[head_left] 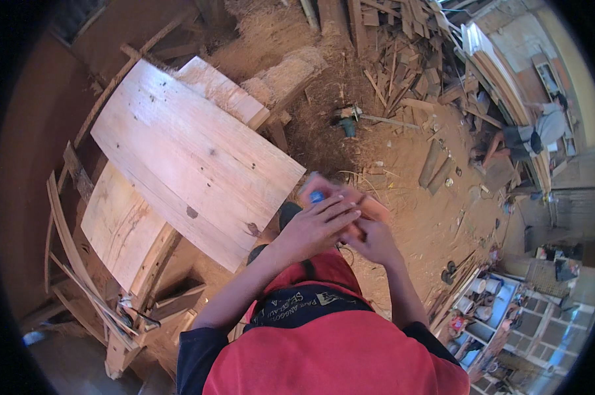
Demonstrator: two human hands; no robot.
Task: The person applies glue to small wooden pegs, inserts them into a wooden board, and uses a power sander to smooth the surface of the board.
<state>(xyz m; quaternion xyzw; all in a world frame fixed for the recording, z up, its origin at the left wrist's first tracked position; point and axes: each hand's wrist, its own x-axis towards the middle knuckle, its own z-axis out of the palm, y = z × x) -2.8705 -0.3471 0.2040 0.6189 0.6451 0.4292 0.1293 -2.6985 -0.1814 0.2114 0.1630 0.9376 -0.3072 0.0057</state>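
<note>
Left hand: laid flat, fingers pressed together, over a small pale sanding block at picture centre; not clear whether pinching it or just covering it.
Right hand: curled under the same block from 4 o'clock, gripping its lower side; fingertips hidden.
Blue cap: small round blue piece showing just above the left knuckles, touching the block's upper left end; kind unclear.
Block position: held in the air before the chest, well above the sawdust floor, just beside the near corner of the wide plank.
Doing it well, by judgement: keep both palms close around the block, elbows tucked, blue piece upward, so nothing slips to the floor.
Plank edge: right corner at 9 o'clock from the hands, near; sharp, worth keeping wrists off.
Second board: lies under the plank at 8 o'clock, resting on a curved wooden frame.
Open room: bare floor from 1 to 4 o'clock of the hands.
Clutter: scrap wood pile at 12 to 1 o'clock, well apart; seated person at 2 o'clock, far; cups on a rack at 4 o'clock.
</note>
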